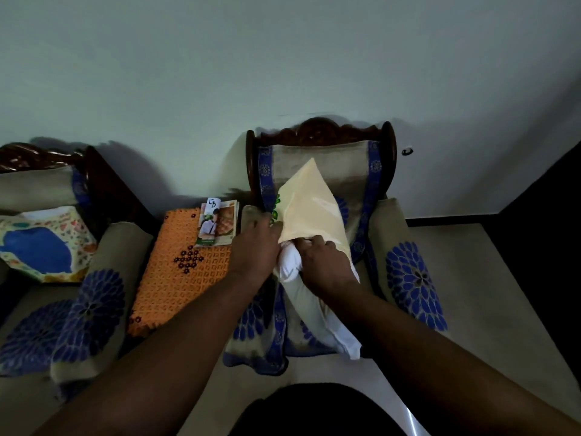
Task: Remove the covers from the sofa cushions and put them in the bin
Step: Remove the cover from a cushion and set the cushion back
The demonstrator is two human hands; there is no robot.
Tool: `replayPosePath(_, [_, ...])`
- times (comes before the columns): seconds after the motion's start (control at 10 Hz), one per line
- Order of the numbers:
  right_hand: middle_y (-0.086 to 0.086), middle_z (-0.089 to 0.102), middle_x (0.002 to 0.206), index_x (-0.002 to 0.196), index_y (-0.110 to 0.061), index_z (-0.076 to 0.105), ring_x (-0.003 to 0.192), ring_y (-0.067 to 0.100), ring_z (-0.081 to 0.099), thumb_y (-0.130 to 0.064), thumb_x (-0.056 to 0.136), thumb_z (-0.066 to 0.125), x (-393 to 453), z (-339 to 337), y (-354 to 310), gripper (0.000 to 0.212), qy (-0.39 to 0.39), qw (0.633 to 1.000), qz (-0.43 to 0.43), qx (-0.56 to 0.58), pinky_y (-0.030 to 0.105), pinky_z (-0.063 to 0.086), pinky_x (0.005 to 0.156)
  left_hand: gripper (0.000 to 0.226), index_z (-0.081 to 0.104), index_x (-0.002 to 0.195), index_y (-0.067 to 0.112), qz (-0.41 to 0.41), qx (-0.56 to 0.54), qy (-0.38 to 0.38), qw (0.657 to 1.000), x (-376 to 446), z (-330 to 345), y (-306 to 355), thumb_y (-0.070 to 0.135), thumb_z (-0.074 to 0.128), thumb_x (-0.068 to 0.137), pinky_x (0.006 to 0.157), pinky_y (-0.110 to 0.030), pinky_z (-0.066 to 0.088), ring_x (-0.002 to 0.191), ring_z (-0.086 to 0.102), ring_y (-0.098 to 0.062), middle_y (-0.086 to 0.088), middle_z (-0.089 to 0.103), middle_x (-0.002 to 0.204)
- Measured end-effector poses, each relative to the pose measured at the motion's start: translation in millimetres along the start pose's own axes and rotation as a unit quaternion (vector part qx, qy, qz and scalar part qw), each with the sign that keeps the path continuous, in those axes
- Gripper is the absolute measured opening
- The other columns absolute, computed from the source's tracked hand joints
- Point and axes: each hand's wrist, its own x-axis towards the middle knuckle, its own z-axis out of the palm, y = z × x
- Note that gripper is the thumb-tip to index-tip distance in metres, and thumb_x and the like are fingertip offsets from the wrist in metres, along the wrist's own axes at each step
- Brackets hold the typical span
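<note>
Armchair (371, 190) seat holds cushion (311, 297), upper part inside cream cover (309, 202). Left hand (254, 247) grip pinches cover edge; right hand (323, 259) grip clutches white cushion at cover's opening.

Dim, soft-focus — wide-angle bowing at edges

armrests (405, 256) flank cushion (309, 209), backrest (317, 152) behind
</note>
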Motion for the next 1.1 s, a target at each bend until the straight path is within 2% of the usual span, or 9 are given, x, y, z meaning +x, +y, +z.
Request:
replayPosePath(0.1, [0.009, 0.06, 0.103, 0.121, -0.021, 0.063, 0.082, 0.031, 0.064, -0.024, 0.077, 0.072, 2.1, -2.7, -8.6, 0.045, -0.003, 1.0, -0.008, -0.017, 0.031, 0.032, 0.052, 0.051, 0.044, 0.133, 0.02, -0.073, 0.006, -0.011, 0.997, 1.0, 5.5, -3.3, 0.023, 0.066, 0.088, 0.073, -0.046, 0.056, 0.115, 0.052, -0.035, -0.012, 0.055, 0.132])
replayPosePath(0.2, [0.007, 0.058, 0.101, 0.116, -0.021, 0.064, 0.081, 0.029, 0.062, -0.023, 0.069, 0.076, 0.9, -1.4, -4.4, 0.048, 0.013, 0.999, -0.042, -0.006, 0.03, 0.033, 0.047, 0.05, 0.045, 0.135, 0.02, -0.1, -0.055, -0.042, 0.993, -7.7, 11.1, -1.4, 0.024, 0.063, 0.089, 0.075, -0.043, 0.05, 0.112, 0.057, -0.037, -0.014, 0.057, 0.129])
replayPosePath(0.3, [0.006, 0.052, 0.113, 0.125, -0.021, 0.056, 0.096, 0.03, 0.055, -0.02, 0.073, 0.071, 0.3, -1.3, 4.6, 0.054, 0.017, 0.998, -0.065, 0.015, 0.039, 0.047, 0.053, 0.043, 0.048, 0.139, 0.022, -0.244, -0.184, -0.071, 0.949, -12.6, 22.6, 3.5, 0.025, 0.054, 0.097, 0.081, -0.042, 0.047, 0.111, 0.06, -0.036, -0.013, 0.059, 0.129])
replayPosePath(0.5, [0.006, 0.054, 0.117, 0.136, -0.026, 0.055, 0.098, 0.03, 0.056, -0.032, 0.081, 0.062, 5.7, -12.9, 7.0, 0.056, 0.084, 0.985, -0.07, 0.133, 0.041, 0.05, 0.075, 0.037, 0.054, 0.13, 0.009, -0.346, -0.328, -0.042, 0.878, -19.9, 42.1, 3.6, 0.017, 0.06, 0.094, 0.087, -0.038, 0.05, 0.11, 0.062, -0.035, -0.015, 0.063, 0.123])
replayPosePath(0.6, [0.007, 0.052, 0.117, 0.137, -0.025, 0.052, 0.097, 0.032, 0.055, -0.032, 0.084, 0.056, 15.1, -21.5, 9.1, 0.054, 0.103, 0.98, -0.057, 0.16, 0.043, 0.052, 0.075, 0.032, 0.062, 0.121, 0.003, -0.384, -0.334, -0.158, 0.846, -22.6, 43.4, 1.8, 0.016, 0.063, 0.091, 0.085, -0.034, 0.053, 0.106, 0.064, -0.035, -0.016, 0.067, 0.117])
replayPosePath(0.8, [0.006, 0.05, 0.111, 0.123, -0.029, 0.058, 0.098, 0.034, 0.055, -0.04, 0.087, 0.052, 32.4, -16.4, 36.8, 0.039, 0.095, 0.975, 0.084, 0.183, 0.043, 0.053, 0.077, 0.021, 0.06, 0.109, 0.006, -0.256, -0.325, -0.287, 0.864, -29.5, 29.0, 44.1, 0.017, 0.061, 0.091, 0.076, -0.034, 0.049, 0.097, 0.063, -0.033, -0.012, 0.065, 0.107])
replayPosePath(0.9, [0.006, 0.054, 0.111, 0.122, -0.029, 0.06, 0.098, 0.031, 0.057, -0.047, 0.085, 0.053, 30.4, -7.2, 52.6, 0.041, 0.088, 0.974, 0.103, 0.179, 0.04, 0.052, 0.082, 0.023, 0.065, 0.109, 0.012, -0.242, -0.368, -0.28, 0.853, -34.3, 26.1, 52.0, 0.017, 0.064, 0.086, 0.076, -0.033, 0.052, 0.093, 0.065, -0.03, -0.007, 0.067, 0.099])
replayPosePath(1.0, [0.009, 0.063, 0.123, 0.13, -0.02, 0.059, 0.114, 0.029, 0.054, -0.041, 0.083, 0.062, 28.2, -8.7, 47.6, 0.051, 0.046, 0.962, 0.084, 0.256, 0.038, 0.045, 0.095, 0.016, 0.065, 0.104, 0.017, -0.291, -0.355, -0.196, 0.867, -28.7, 19.6, 46.0, 0.02, 0.061, 0.089, 0.076, -0.035, 0.052, 0.09, 0.065, -0.031, -0.007, 0.067, 0.095])
replayPosePath(1.1, [-0.002, 0.05, 0.148, 0.154, -0.02, 0.034, 0.134, 0.018, 0.047, -0.047, 0.075, 0.079, 21.3, -26.9, 46.0, 0.095, -0.001, 0.895, 0.105, 0.433, 0.04, 0.039, 0.112, 0.017, 0.067, 0.104, 0.015, -0.33, -0.364, -0.119, 0.863, -16.2, 12.2, 35.2, 0.024, 0.056, 0.095, 0.071, -0.032, 0.044, 0.092, 0.064, -0.032, -0.007, 0.066, 0.094])
